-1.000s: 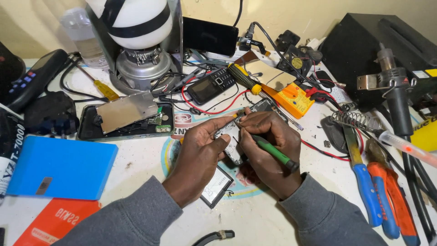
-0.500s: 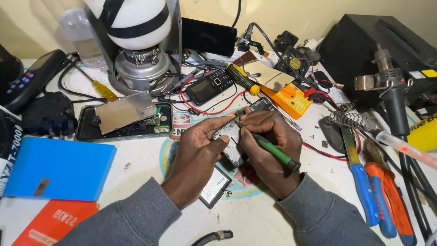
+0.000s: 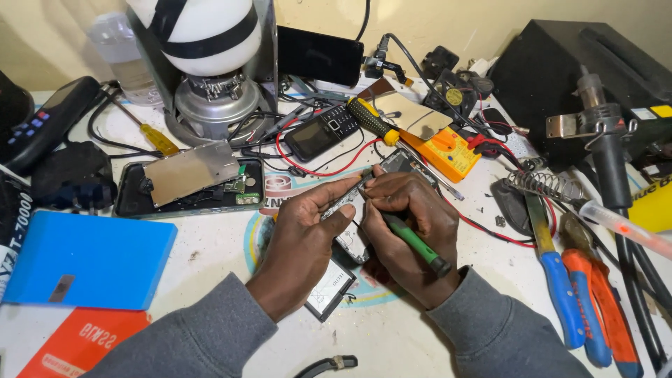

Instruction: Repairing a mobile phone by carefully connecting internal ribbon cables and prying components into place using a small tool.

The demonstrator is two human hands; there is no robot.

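Near the middle of the table (image 3: 210, 245), a small opened silver-grey phone (image 3: 350, 210) is being gripped by the left hand (image 3: 304, 234), while a green-handled screwdriver (image 3: 413, 241) is being pinched in the right hand (image 3: 409, 224); the phone's board could be scratched if the tip is allowed to slip.

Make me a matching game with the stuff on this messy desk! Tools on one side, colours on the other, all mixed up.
Things:
1. screwdriver in the right hand
2. multimeter
3. flat box at the left
4. lamp globe

Colours:
A. white with black bands
B. green and black
C. blue
D. orange

Pairs: 1-B, 2-D, 3-C, 4-A
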